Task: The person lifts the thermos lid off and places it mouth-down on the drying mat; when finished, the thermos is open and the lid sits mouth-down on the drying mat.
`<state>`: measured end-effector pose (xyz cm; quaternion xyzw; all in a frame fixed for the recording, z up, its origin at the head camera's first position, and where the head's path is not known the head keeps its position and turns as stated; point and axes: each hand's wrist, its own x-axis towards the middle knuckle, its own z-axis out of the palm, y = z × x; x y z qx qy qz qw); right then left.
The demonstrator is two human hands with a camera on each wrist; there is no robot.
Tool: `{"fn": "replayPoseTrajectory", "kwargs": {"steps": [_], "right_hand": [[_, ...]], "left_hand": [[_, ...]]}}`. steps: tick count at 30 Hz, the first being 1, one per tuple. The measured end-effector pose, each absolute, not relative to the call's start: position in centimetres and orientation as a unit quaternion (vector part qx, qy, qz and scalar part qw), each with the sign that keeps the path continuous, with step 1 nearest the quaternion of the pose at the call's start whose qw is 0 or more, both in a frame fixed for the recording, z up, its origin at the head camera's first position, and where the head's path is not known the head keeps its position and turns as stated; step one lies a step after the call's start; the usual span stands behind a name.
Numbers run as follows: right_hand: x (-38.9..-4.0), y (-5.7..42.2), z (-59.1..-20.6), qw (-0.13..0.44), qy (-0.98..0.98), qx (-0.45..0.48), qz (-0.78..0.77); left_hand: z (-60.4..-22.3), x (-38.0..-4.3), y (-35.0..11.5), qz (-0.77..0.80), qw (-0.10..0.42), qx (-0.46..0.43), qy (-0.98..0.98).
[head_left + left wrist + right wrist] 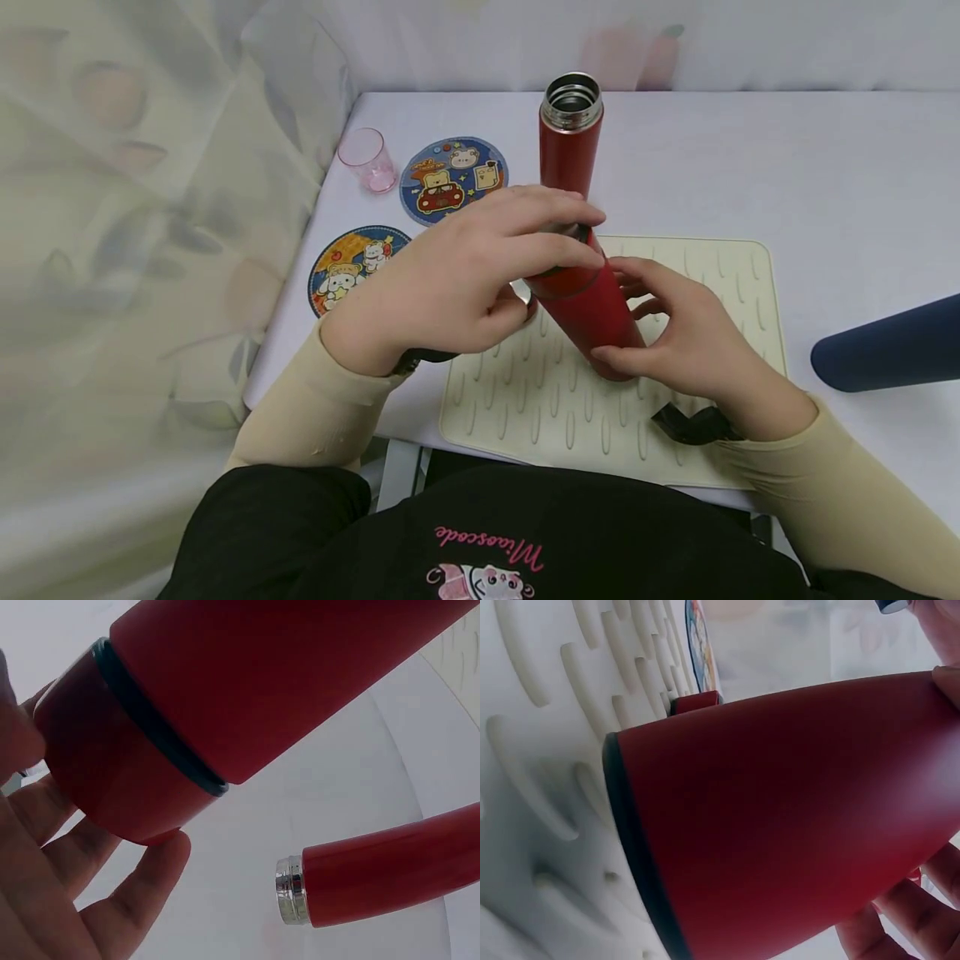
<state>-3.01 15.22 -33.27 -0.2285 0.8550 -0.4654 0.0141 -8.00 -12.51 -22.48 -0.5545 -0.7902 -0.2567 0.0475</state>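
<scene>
- We see the red bottle (585, 321) tilted at the cream mat (705, 283). We cannot tell if its bottom edge touches the mat.
- The left hand (476, 271) grips its cap (127, 754), and the right hand (682, 329) grips its body, with the thumb near the bottom. So both hands are busy with one bottle.
- We think it could slip, because its side looks smooth and it leans.
- A dark ring (152, 727) shows between cap and body. We cannot tell if the cap is tight. If it is loose, more tipping could make a drip or a drop.
- The tall bottle with no lid (572, 158) stands on the worktop (750, 167), just behind the left hand. A quick jerk could knock it over. We cannot see if there is water in it to spill.
- A small red and silver piece (532, 309) lies on the mat, near the bottle. A bump could make it roll.
- The pink glass (377, 172) and the dark blue bottle (892, 346) are well apart from both hands, so we worry less about them.
</scene>
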Motion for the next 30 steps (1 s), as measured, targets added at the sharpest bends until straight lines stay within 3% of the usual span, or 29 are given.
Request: {"fn": "replayPoseTrajectory", "kwargs": {"steps": [18, 30], "right_hand": [[-3.1, 15.2, -33.7, 0.049, 0.852, -0.269, -0.446], [-3.0, 14.9, -34.1, 0.026, 0.854, -0.292, -0.43]], "left_hand": [[-23.0, -8.8, -13.5, -0.334, -0.006, -0.544, -0.77], [-23.1, -8.8, -14.0, -0.363, -0.012, -0.517, -0.775]]}}
